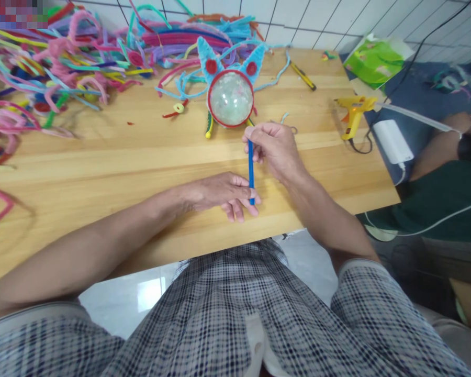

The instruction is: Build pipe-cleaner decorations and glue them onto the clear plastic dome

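A slim, straight blue rod (251, 170) stands out against the smooth, pale-grained wooden table (172, 152), between the person and a glossy, clear dome (231, 98) ringed in red. Fuzzy light-blue ears (255, 60), pointed, with red oval centres, top the dome. Count: 1 rod, 1 dome, 2 ears, 1 yellow glue gun (355, 112); the tangled pipe cleaners (73, 68) defy counting. The right hand (278, 149) pinches the rod's far end; the left hand (227, 192), half open, thumbs its near end against loosely spread fingers.
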Tool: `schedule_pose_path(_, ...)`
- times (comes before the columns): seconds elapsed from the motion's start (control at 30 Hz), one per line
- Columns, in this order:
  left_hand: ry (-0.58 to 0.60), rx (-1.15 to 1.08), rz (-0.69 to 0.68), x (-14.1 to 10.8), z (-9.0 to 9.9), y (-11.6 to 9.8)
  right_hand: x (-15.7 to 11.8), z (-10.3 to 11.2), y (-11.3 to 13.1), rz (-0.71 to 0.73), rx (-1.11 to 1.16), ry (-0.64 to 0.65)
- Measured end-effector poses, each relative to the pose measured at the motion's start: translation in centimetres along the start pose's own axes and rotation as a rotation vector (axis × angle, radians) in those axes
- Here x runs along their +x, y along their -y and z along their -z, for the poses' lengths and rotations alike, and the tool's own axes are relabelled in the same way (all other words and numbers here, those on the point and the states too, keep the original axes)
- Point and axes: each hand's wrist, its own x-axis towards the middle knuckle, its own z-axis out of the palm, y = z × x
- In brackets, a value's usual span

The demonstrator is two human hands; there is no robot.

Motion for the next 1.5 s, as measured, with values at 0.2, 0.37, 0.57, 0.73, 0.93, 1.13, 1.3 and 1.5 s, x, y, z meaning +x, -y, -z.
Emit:
schedule_pose_path(0.2, -0.028, 0.046, 0.02, 0.0, -0.5, -0.2, -0.1, 0.2, -0.1, 0.013, -0.018, 0.019)
schedule_pose_path(0.37, -0.063, 0.264, 0.03, -0.6, -0.8, -0.9, -0.4, 0.3, -0.1, 0.08, -0.022, 0.049)
schedule_pose_path(0.57, -0.22, 0.274, -0.248, -0.8, -0.4, -1.5, -1.6, 0.1, 0.4, 0.158, -0.028, 0.095)
schedule_pose_path(0.73, -0.292, 0.214, -0.374, -0.3, -0.2, -1.1, -2.5, -0.4, 0.7, 0.097, 0.01, 0.101)
schedule_pose_path(0.93, -0.269, 0.237, -0.395, -0.4, -0.2, -1.1, -2.2, -0.3, 0.6, -0.016, 0.105, 0.086)
schedule_pose_path(1.13, -0.328, 0.305, -0.414, -0.5, -0.5, -0.7, -2.3, -0.3, 0.6, 0.007, 0.091, 0.023)
schedule_pose_path(1.3, -0.359, 0.352, -0.45, -1.0, -1.1, -0.8, -2.3, -0.3, 0.3, 0.008, 0.083, -0.032)
schedule_pose_path(1.5, -0.358, 0.386, -0.426, -0.8, -0.8, -0.2, -2.0, 0.0, 0.1, -0.009, 0.096, -0.079)
